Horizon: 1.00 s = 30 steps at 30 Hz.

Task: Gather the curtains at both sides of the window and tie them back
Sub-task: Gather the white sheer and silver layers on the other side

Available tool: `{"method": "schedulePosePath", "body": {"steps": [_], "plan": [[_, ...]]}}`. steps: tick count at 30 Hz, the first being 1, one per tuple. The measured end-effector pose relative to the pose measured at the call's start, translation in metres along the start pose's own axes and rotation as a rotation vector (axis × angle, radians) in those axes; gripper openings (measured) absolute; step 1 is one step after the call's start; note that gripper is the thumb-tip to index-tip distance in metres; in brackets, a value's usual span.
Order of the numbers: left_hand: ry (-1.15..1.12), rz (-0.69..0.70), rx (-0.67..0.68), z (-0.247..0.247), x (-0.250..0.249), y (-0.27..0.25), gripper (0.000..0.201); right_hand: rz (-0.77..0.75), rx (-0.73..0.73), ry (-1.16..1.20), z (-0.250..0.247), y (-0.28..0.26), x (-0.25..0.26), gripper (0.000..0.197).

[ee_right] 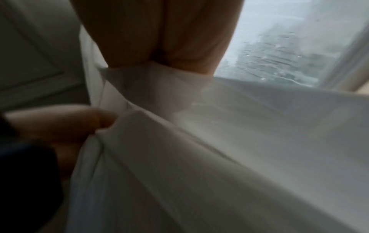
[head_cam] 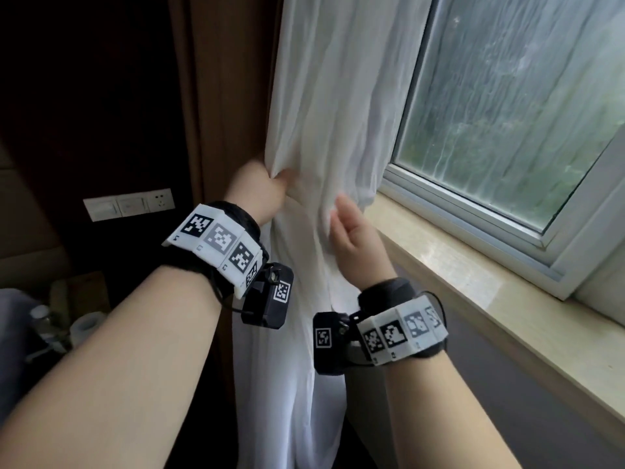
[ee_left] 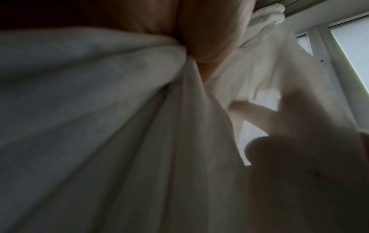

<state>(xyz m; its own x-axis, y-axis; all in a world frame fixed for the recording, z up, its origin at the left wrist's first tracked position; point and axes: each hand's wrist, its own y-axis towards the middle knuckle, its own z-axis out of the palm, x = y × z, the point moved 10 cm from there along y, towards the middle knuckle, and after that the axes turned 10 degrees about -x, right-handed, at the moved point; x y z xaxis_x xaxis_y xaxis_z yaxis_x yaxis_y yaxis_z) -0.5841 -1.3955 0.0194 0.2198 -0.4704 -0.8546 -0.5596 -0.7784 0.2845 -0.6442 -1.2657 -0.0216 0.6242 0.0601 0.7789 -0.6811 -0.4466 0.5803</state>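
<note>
A white sheer curtain (head_cam: 338, 113) hangs at the window's left side, pulled into folds. My left hand (head_cam: 263, 187) grips a bunch of it at its left edge, fingers curled round the cloth (ee_left: 99, 126). The right wrist view shows that hand (ee_right: 60, 126) at the left, where the folds meet. My right hand (head_cam: 351, 231) is just right of it, with straight fingers against the curtain (ee_right: 219, 157), partly sunk in the folds. The left wrist view shows my right hand (ee_left: 289, 134) through the thin cloth, fingers spread. No tie-back is in view.
A brown drape (head_cam: 220, 96) hangs behind the sheer curtain on the left. The window pane (head_cam: 507, 113) and a pale stone sill (head_cam: 473, 282) run off to the right. A switch and socket plate (head_cam: 128, 204) is on the dark wall. Bottles (head_cam: 40, 319) stand low left.
</note>
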Motion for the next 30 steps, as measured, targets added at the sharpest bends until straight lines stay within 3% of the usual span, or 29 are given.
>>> {"method": "schedulePosePath", "body": {"steps": [5,6,8,9,12,13,14,16,18,20,21,23,26,28,30], "plan": [[-0.155,-0.020,0.088,0.009,-0.001,-0.007,0.026,-0.098,0.043,0.002,0.026,0.000,0.007,0.040],[-0.216,-0.047,0.113,0.010,-0.002,-0.010,0.038,-0.096,0.056,-0.004,0.030,0.000,0.004,0.040],[-0.293,-0.077,0.154,0.011,-0.002,-0.012,0.080,-0.082,0.084,0.009,0.036,0.001,0.002,0.038],[-0.293,-0.079,0.183,0.012,-0.002,-0.011,0.087,-0.081,0.098,0.017,0.038,0.004,0.003,0.037],[-0.225,-0.066,0.210,0.008,-0.008,-0.011,0.039,-0.112,0.199,-0.022,0.043,0.006,0.008,0.033],[-0.201,-0.053,0.160,0.003,-0.006,-0.005,0.035,-0.114,0.214,-0.036,0.039,0.007,0.006,0.031],[-0.182,-0.049,0.109,-0.003,-0.001,0.001,0.043,-0.101,0.180,-0.028,0.028,0.009,0.001,0.029],[-0.144,-0.051,0.049,-0.013,0.006,0.006,0.056,-0.022,-0.100,-0.031,-0.018,0.022,-0.024,0.026],[-0.108,-0.052,0.001,-0.021,0.011,0.007,0.046,0.135,-0.384,-0.132,-0.067,0.032,-0.060,0.038],[-0.035,-0.031,-0.046,-0.028,0.014,0.007,0.041,0.278,-0.338,-0.242,-0.074,0.046,-0.087,0.047],[0.003,-0.017,-0.070,-0.030,0.015,0.007,0.040,0.313,-0.264,-0.275,-0.068,0.050,-0.093,0.039],[0.050,0.017,-0.096,-0.031,0.012,0.007,0.038,0.314,-0.212,-0.313,-0.060,0.055,-0.095,0.017],[0.117,0.030,-0.126,-0.029,0.008,0.006,0.038,0.282,-0.266,-0.297,-0.061,0.050,-0.095,0.012],[0.142,0.019,-0.147,-0.028,0.008,0.006,0.038,0.283,-0.389,-0.156,-0.075,0.037,-0.096,0.004],[0.160,0.021,-0.159,-0.026,0.006,0.006,0.038,0.247,-0.478,0.188,-0.081,0.022,-0.087,0.007]]}}
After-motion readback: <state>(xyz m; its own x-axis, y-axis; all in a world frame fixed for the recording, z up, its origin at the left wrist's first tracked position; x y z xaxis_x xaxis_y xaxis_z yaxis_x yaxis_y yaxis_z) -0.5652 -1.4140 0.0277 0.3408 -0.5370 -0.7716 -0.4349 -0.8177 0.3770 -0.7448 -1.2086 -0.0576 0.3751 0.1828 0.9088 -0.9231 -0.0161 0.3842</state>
